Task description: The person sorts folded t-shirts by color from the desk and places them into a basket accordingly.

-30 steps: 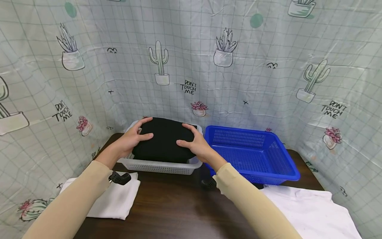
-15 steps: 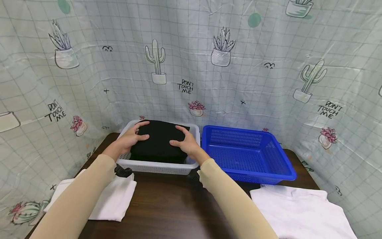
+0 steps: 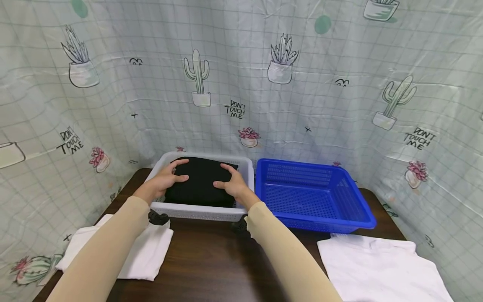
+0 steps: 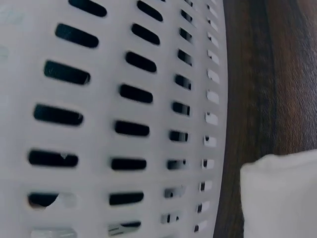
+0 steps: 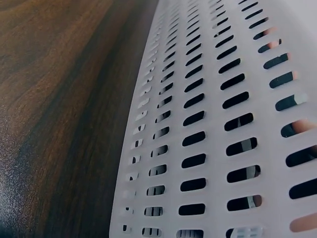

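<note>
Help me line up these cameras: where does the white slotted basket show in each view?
Head: white basket left of centre on the table, beside the blue basket.
Left wrist: its slotted wall fills the left two thirds.
Right wrist: its slotted wall fills the right half.
Shared landmark: the dark wooden table.

This looks like a makeshift recording corner set up for sorting laundry, not a lived-in room. A pale, grid-patterned plastic curtain printed with potted cacti, pink succulents and the words "DON'T TOUCH ME" (image 3: 237, 110) hangs creased around three sides of a dark brown wood-grain table (image 3: 211, 260), closing off whatever lies behind it. On the table stand a white slotted plastic basket (image 3: 200, 212) and, just beside it, a blue perforated plastic basket (image 3: 320, 201). Folded white cloth (image 3: 145, 256) lies near the left edge and a spread white garment (image 3: 381, 268) at the right, which points to clothes handling.
</note>
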`<action>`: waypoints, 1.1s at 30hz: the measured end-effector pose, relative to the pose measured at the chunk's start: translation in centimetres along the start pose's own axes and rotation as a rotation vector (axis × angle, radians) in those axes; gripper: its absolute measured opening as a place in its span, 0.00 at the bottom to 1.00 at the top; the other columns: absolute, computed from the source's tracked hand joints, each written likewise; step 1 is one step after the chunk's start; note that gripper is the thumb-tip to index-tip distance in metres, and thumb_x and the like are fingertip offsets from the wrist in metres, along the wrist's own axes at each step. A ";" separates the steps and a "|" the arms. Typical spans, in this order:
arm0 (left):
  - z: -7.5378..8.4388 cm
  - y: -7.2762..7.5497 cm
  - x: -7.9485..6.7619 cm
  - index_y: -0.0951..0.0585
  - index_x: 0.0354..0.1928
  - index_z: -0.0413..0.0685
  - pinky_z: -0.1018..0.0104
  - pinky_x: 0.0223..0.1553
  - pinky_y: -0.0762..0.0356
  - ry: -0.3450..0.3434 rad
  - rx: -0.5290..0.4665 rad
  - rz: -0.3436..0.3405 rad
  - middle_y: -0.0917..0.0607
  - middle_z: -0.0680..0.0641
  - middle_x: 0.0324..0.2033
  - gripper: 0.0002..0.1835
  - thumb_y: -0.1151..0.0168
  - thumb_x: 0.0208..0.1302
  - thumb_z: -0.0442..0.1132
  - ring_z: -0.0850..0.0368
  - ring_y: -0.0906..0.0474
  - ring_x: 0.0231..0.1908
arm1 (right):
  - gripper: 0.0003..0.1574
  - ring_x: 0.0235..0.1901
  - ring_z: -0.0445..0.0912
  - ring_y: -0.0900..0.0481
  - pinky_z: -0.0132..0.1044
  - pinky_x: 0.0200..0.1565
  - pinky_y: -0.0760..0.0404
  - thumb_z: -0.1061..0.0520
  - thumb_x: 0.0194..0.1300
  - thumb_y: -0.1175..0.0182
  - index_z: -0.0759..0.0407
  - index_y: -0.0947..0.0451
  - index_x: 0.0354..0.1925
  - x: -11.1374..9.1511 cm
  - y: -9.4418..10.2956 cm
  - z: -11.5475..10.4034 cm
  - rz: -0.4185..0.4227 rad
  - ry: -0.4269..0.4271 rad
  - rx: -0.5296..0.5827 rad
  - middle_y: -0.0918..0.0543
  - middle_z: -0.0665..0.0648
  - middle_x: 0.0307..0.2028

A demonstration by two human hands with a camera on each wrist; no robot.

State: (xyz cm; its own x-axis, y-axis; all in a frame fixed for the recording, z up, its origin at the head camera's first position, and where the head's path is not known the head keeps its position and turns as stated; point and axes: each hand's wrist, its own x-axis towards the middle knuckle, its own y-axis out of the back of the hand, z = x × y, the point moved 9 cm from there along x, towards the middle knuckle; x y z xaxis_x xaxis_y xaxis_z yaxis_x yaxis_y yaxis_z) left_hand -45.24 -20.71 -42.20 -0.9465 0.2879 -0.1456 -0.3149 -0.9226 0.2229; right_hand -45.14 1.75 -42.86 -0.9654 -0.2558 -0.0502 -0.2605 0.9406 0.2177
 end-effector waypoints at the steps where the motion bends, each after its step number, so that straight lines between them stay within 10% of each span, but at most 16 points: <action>1: 0.0 0.0 0.0 0.50 0.87 0.56 0.29 0.74 0.43 -0.003 0.004 -0.003 0.66 0.36 0.84 0.40 0.43 0.82 0.37 0.28 0.65 0.82 | 0.48 0.80 0.64 0.44 0.62 0.73 0.32 0.62 0.72 0.30 0.44 0.37 0.81 0.0 0.0 0.0 0.000 -0.001 0.000 0.46 0.62 0.83; 13: 0.1 -0.4 -0.2 0.50 0.86 0.52 0.25 0.75 0.55 -0.024 0.086 -0.010 0.67 0.36 0.84 0.40 0.42 0.81 0.34 0.28 0.70 0.82 | 0.46 0.78 0.63 0.40 0.60 0.72 0.31 0.63 0.72 0.31 0.48 0.37 0.81 0.0 0.0 0.1 -0.001 0.004 -0.100 0.40 0.64 0.81; 21: -0.7 -0.4 -0.4 0.51 0.86 0.51 0.42 0.61 0.21 0.027 0.111 -0.025 0.44 0.28 0.78 0.41 0.42 0.81 0.35 0.34 0.21 0.60 | 0.46 0.77 0.63 0.37 0.59 0.73 0.31 0.61 0.72 0.30 0.49 0.36 0.81 0.2 -0.3 0.3 -0.005 -0.014 -0.203 0.37 0.64 0.80; 33: -1.7 -0.6 -0.7 0.52 0.86 0.51 0.38 0.68 0.29 0.117 0.139 -0.052 0.48 0.27 0.79 0.41 0.41 0.81 0.37 0.31 0.30 0.68 | 0.45 0.78 0.64 0.39 0.62 0.73 0.33 0.59 0.73 0.31 0.49 0.37 0.81 -0.1 -0.5 0.9 -0.016 -0.051 -0.264 0.39 0.65 0.80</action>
State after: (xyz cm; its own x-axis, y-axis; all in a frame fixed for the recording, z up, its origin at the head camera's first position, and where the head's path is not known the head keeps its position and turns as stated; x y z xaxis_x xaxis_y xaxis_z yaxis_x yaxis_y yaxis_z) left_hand -44.31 -20.80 -43.87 -0.9167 0.2952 -0.2692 -0.3775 -0.8606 0.3419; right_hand -44.87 1.53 -43.83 -0.9620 -0.2527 -0.1030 -0.2712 0.8438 0.4631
